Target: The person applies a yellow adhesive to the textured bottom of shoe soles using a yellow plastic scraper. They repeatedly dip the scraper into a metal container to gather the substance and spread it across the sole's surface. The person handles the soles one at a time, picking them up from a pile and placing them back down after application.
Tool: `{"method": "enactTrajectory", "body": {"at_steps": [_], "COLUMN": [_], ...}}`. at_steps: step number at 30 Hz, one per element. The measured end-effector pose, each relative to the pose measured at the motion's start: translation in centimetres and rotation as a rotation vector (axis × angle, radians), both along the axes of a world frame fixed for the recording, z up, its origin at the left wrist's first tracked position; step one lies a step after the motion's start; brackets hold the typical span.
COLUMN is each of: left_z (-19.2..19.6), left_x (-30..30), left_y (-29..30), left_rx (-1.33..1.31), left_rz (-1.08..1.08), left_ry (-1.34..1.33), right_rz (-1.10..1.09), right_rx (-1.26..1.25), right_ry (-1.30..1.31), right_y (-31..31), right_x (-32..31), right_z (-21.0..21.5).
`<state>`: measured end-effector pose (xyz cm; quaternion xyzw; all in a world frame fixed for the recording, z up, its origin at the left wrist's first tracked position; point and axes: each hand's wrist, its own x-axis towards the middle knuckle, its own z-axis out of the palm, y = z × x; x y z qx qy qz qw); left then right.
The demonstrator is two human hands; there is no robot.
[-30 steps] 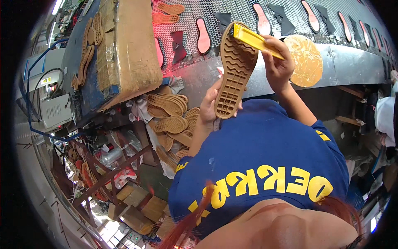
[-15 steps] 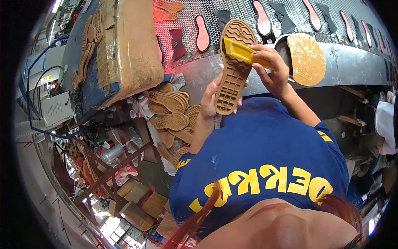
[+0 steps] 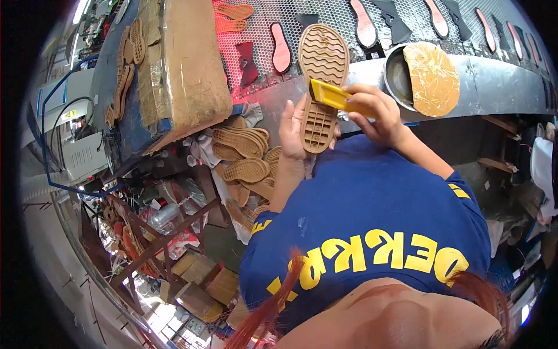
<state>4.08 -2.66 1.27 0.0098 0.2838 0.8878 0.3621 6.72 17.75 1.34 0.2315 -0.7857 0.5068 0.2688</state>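
Note:
A tan shoe sole (image 3: 324, 58) stands almost upright in front of me. Its face toward me has wavy ribs on the upper half and a square grid on the lower half. My left hand (image 3: 294, 131) grips its lower part, the fingers wrapping behind it and the thumb at the left edge. In my right hand (image 3: 378, 113) is a flat yellow tool (image 3: 332, 96) with a dark end, whose exact kind I cannot make out. That dark end lies across the middle of the sole, at or very close to its surface.
Behind runs a perforated conveyor (image 3: 325, 9) bearing pink-topped insoles (image 3: 281, 49) and black pieces (image 3: 395, 23). A metal bowl (image 3: 398, 78) with a tan pad (image 3: 433, 78) sits at its edge. Left are a cardboard box (image 3: 195, 64) and a pile of tan soles (image 3: 247, 170).
The yellow tool has moved down the sole from the wavy half to its middle. The sole has shifted slightly left and up and stands straighter.

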Motion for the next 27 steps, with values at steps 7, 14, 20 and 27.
{"method": "enactTrajectory", "body": {"at_steps": [7, 14, 20, 27], "left_z": [0.4, 0.1, 0.6, 1.2], "left_x": [-0.9, -1.5, -2.1, -2.5], "left_y": [1.4, 1.3, 1.2, 1.0], "left_rx": [-0.159, -0.194, -0.147, -0.082], "left_rz": [0.187, 0.162, 0.116, 0.039], "left_ry": [-0.105, -0.044, -0.117, -0.210], "right_rz": [0.061, 0.126, 0.230, 0.353], "right_rx": [0.043, -0.002, -0.057, -0.107], "right_ry": [0.027, -0.003, -0.056, -0.131], "right_y": [-1.1, -0.5, 0.1, 1.1], "right_x": [1.1, 1.3, 0.9, 0.2], "right_z": [-0.4, -0.1, 0.4, 1.2]}}
